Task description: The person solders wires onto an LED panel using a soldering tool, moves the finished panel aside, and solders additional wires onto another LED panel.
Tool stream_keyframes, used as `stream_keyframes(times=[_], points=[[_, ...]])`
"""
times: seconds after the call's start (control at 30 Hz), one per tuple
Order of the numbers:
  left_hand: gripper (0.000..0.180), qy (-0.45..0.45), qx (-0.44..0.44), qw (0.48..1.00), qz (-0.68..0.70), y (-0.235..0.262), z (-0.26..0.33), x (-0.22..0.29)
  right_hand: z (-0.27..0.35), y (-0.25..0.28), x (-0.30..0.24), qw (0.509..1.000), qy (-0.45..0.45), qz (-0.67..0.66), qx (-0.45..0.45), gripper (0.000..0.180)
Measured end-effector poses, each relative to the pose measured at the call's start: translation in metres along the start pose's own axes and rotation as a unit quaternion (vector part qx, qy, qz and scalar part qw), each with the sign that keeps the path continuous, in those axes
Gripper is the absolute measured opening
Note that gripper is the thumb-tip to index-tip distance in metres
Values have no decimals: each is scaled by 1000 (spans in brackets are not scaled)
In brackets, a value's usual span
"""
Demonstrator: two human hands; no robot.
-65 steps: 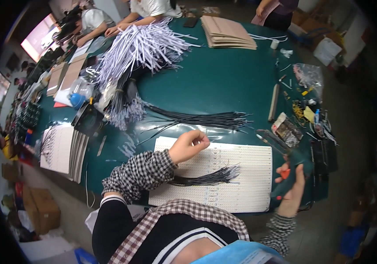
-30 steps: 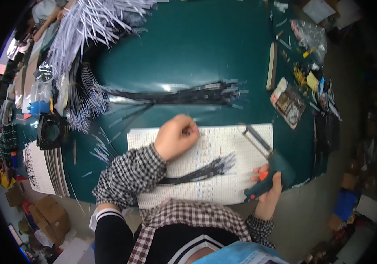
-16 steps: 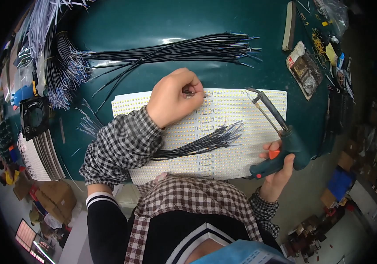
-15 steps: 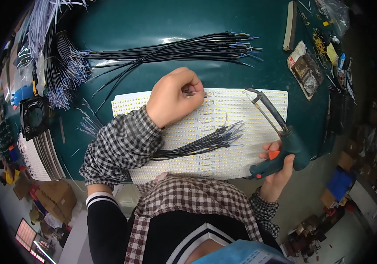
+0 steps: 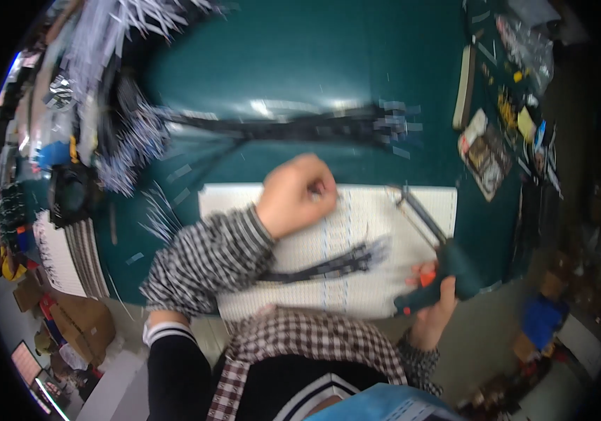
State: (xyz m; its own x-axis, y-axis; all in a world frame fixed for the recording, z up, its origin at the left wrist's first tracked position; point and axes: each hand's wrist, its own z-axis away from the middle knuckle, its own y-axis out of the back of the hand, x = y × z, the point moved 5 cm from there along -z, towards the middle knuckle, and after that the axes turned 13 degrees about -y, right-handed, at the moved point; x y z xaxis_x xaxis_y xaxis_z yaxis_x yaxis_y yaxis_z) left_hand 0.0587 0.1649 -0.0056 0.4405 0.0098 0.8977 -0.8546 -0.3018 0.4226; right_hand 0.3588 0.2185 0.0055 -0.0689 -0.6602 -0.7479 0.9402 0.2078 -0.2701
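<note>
My right hand [image 5: 439, 305] grips a dark green soldering gun [image 5: 458, 270] with an orange trigger. Its barrel points up and left, with the tip over the top right of a white LED board [image 5: 413, 217]. Curled over the board's upper edge, my left hand [image 5: 300, 196] has thumb and fingers pinched together. A short dark wire shows in those fingers in the earlier frame; blur and the fingers mostly hide it now. A small bundle of black wires [image 5: 339, 264] lies across the board, partly under my left sleeve.
Behind the board lies a long bundle of black wires [image 5: 279, 128]. More wires with pale ends [image 5: 128, 151] hang together at the left, near a black fan [image 5: 72, 189] and stacked white boards [image 5: 62, 256]. A stained solder-cleaning pad [image 5: 486, 154] and a wooden strip [image 5: 464, 88] are at right.
The whole view has shifted, so the table and board appear lower, and the picture is blurred. Both hands keep nearly the same pose over the board.
</note>
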Motion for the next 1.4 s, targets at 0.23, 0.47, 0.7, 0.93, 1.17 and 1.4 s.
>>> stream_keyframes(times=[0.23,0.47,0.7,0.93,1.17,1.4], points=[[9,4,-11,1000,7,6,0,13,-9,-11,-6,998,32,-8,-54,47],[9,20,-8,1000,15,5,3,6,-4,-17,-11,994,64,30,-79,47],[8,35,-14,999,12,0,6,-3,1,-15,-10,995,61,73,-31,47],[8,54,-9,998,37,0,2,-1,-1,-26,-13,992,61,106,-44,53],[7,36,-17,999,8,-1,2,2,3,-32,-7,983,62,163,-58,62],[7,19,-25,999,-13,-2,0,3,7,-40,-8,976,23,207,-60,55]])
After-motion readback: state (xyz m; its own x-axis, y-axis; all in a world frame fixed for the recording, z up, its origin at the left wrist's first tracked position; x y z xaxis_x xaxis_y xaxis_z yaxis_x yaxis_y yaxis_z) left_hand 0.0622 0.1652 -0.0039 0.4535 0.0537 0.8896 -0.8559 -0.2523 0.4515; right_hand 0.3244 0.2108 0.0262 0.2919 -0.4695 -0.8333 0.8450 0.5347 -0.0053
